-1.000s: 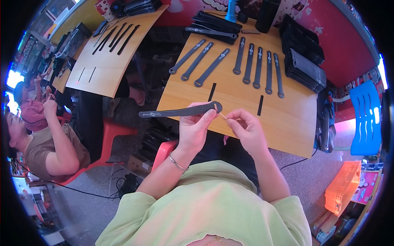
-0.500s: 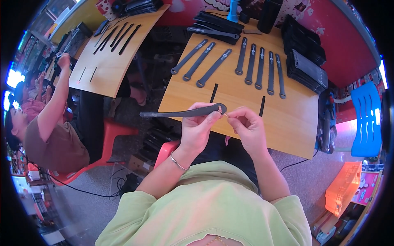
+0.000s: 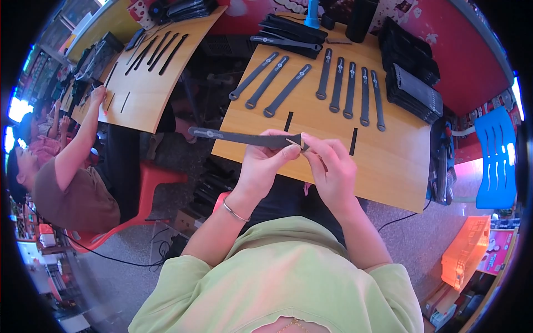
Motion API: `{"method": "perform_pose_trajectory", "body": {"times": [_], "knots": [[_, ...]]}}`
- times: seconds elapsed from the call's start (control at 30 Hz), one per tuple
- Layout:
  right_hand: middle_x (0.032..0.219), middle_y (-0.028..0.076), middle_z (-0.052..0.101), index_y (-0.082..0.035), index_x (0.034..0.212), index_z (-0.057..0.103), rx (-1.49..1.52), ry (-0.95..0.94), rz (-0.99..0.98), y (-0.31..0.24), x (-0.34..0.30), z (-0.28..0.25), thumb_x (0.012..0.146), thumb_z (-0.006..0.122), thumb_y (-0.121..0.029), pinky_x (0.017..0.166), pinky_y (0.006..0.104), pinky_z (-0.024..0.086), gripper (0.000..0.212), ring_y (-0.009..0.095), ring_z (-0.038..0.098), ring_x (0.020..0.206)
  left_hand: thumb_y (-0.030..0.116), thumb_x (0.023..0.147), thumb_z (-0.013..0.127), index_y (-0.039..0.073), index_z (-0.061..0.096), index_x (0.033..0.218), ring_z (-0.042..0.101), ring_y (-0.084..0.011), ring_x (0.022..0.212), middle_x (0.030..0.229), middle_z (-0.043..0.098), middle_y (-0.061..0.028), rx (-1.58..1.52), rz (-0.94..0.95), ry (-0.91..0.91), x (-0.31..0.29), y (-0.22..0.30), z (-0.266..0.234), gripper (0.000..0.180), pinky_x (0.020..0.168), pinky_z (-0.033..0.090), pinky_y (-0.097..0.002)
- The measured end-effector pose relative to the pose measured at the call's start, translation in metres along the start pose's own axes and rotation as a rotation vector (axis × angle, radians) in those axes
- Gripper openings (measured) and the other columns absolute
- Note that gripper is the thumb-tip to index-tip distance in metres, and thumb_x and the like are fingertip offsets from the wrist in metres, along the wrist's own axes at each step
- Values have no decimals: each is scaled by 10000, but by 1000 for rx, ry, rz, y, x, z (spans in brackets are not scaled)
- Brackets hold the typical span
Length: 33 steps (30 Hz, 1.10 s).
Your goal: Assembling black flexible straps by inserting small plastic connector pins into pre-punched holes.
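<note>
Grip the dark grey strap (image 3: 239,137) near its right end, as in the left hand (image 3: 264,172) now — thumb on top, printed tail reaching leftward past the edge of the tabletop (image 3: 383,172). Support the strap's tip between the right hand's (image 3: 336,169) fingers, pinched there close to the left thumb; cannot tell whether also holding the thin pale sliver (image 3: 293,142) lying across that end. Ease the sliver along lightly to avoid creasing the strap — and steer clear of the straps laid out farther back (image 3: 337,83).
</note>
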State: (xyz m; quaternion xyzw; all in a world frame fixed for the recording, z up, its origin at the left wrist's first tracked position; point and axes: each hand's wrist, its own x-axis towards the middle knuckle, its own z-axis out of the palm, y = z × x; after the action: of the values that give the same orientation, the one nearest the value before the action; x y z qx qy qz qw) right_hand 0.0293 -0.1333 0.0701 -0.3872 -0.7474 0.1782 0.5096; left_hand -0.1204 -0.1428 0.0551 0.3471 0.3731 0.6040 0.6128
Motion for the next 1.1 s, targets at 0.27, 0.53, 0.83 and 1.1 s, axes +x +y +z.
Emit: {"method": "perform_pose_trajectory", "body": {"times": [0.27,0.53,0.83,1.1], "knots": [[793,86,569,-93,1083,644,157,-81,308,3,-5,8,791,657,35,525,266,455,319,169,583,618,-15,815,672,12,536,970,603,-87,809,877,629,-54,-23,159,103,0,-21,8,208,761,487,-212],[809,100,581,-57,1036,628,1,-52,193,2,-8,10,794,642,43,549,264,477,262,182,610,632,76,905,590,-12,575,900,576,-57,801,860,615,-28,159,169,93,-2,-28,5,89,737,466,-199],[768,78,559,-97,1049,631,286,-114,367,11,0,1,769,640,80,567,266,473,331,169,609,653,134,925,572,3,604,871,505,-58,706,799,541,7,557,299,0,1,-22,-9,145,629,386,-192],[712,67,502,-122,1047,684,57,-206,106,13,8,0,768,645,48,556,304,445,328,184,528,607,135,935,547,1,591,989,586,-97,841,865,628,-41,424,36,-176,8,9,-21,151,760,455,-237]]}}
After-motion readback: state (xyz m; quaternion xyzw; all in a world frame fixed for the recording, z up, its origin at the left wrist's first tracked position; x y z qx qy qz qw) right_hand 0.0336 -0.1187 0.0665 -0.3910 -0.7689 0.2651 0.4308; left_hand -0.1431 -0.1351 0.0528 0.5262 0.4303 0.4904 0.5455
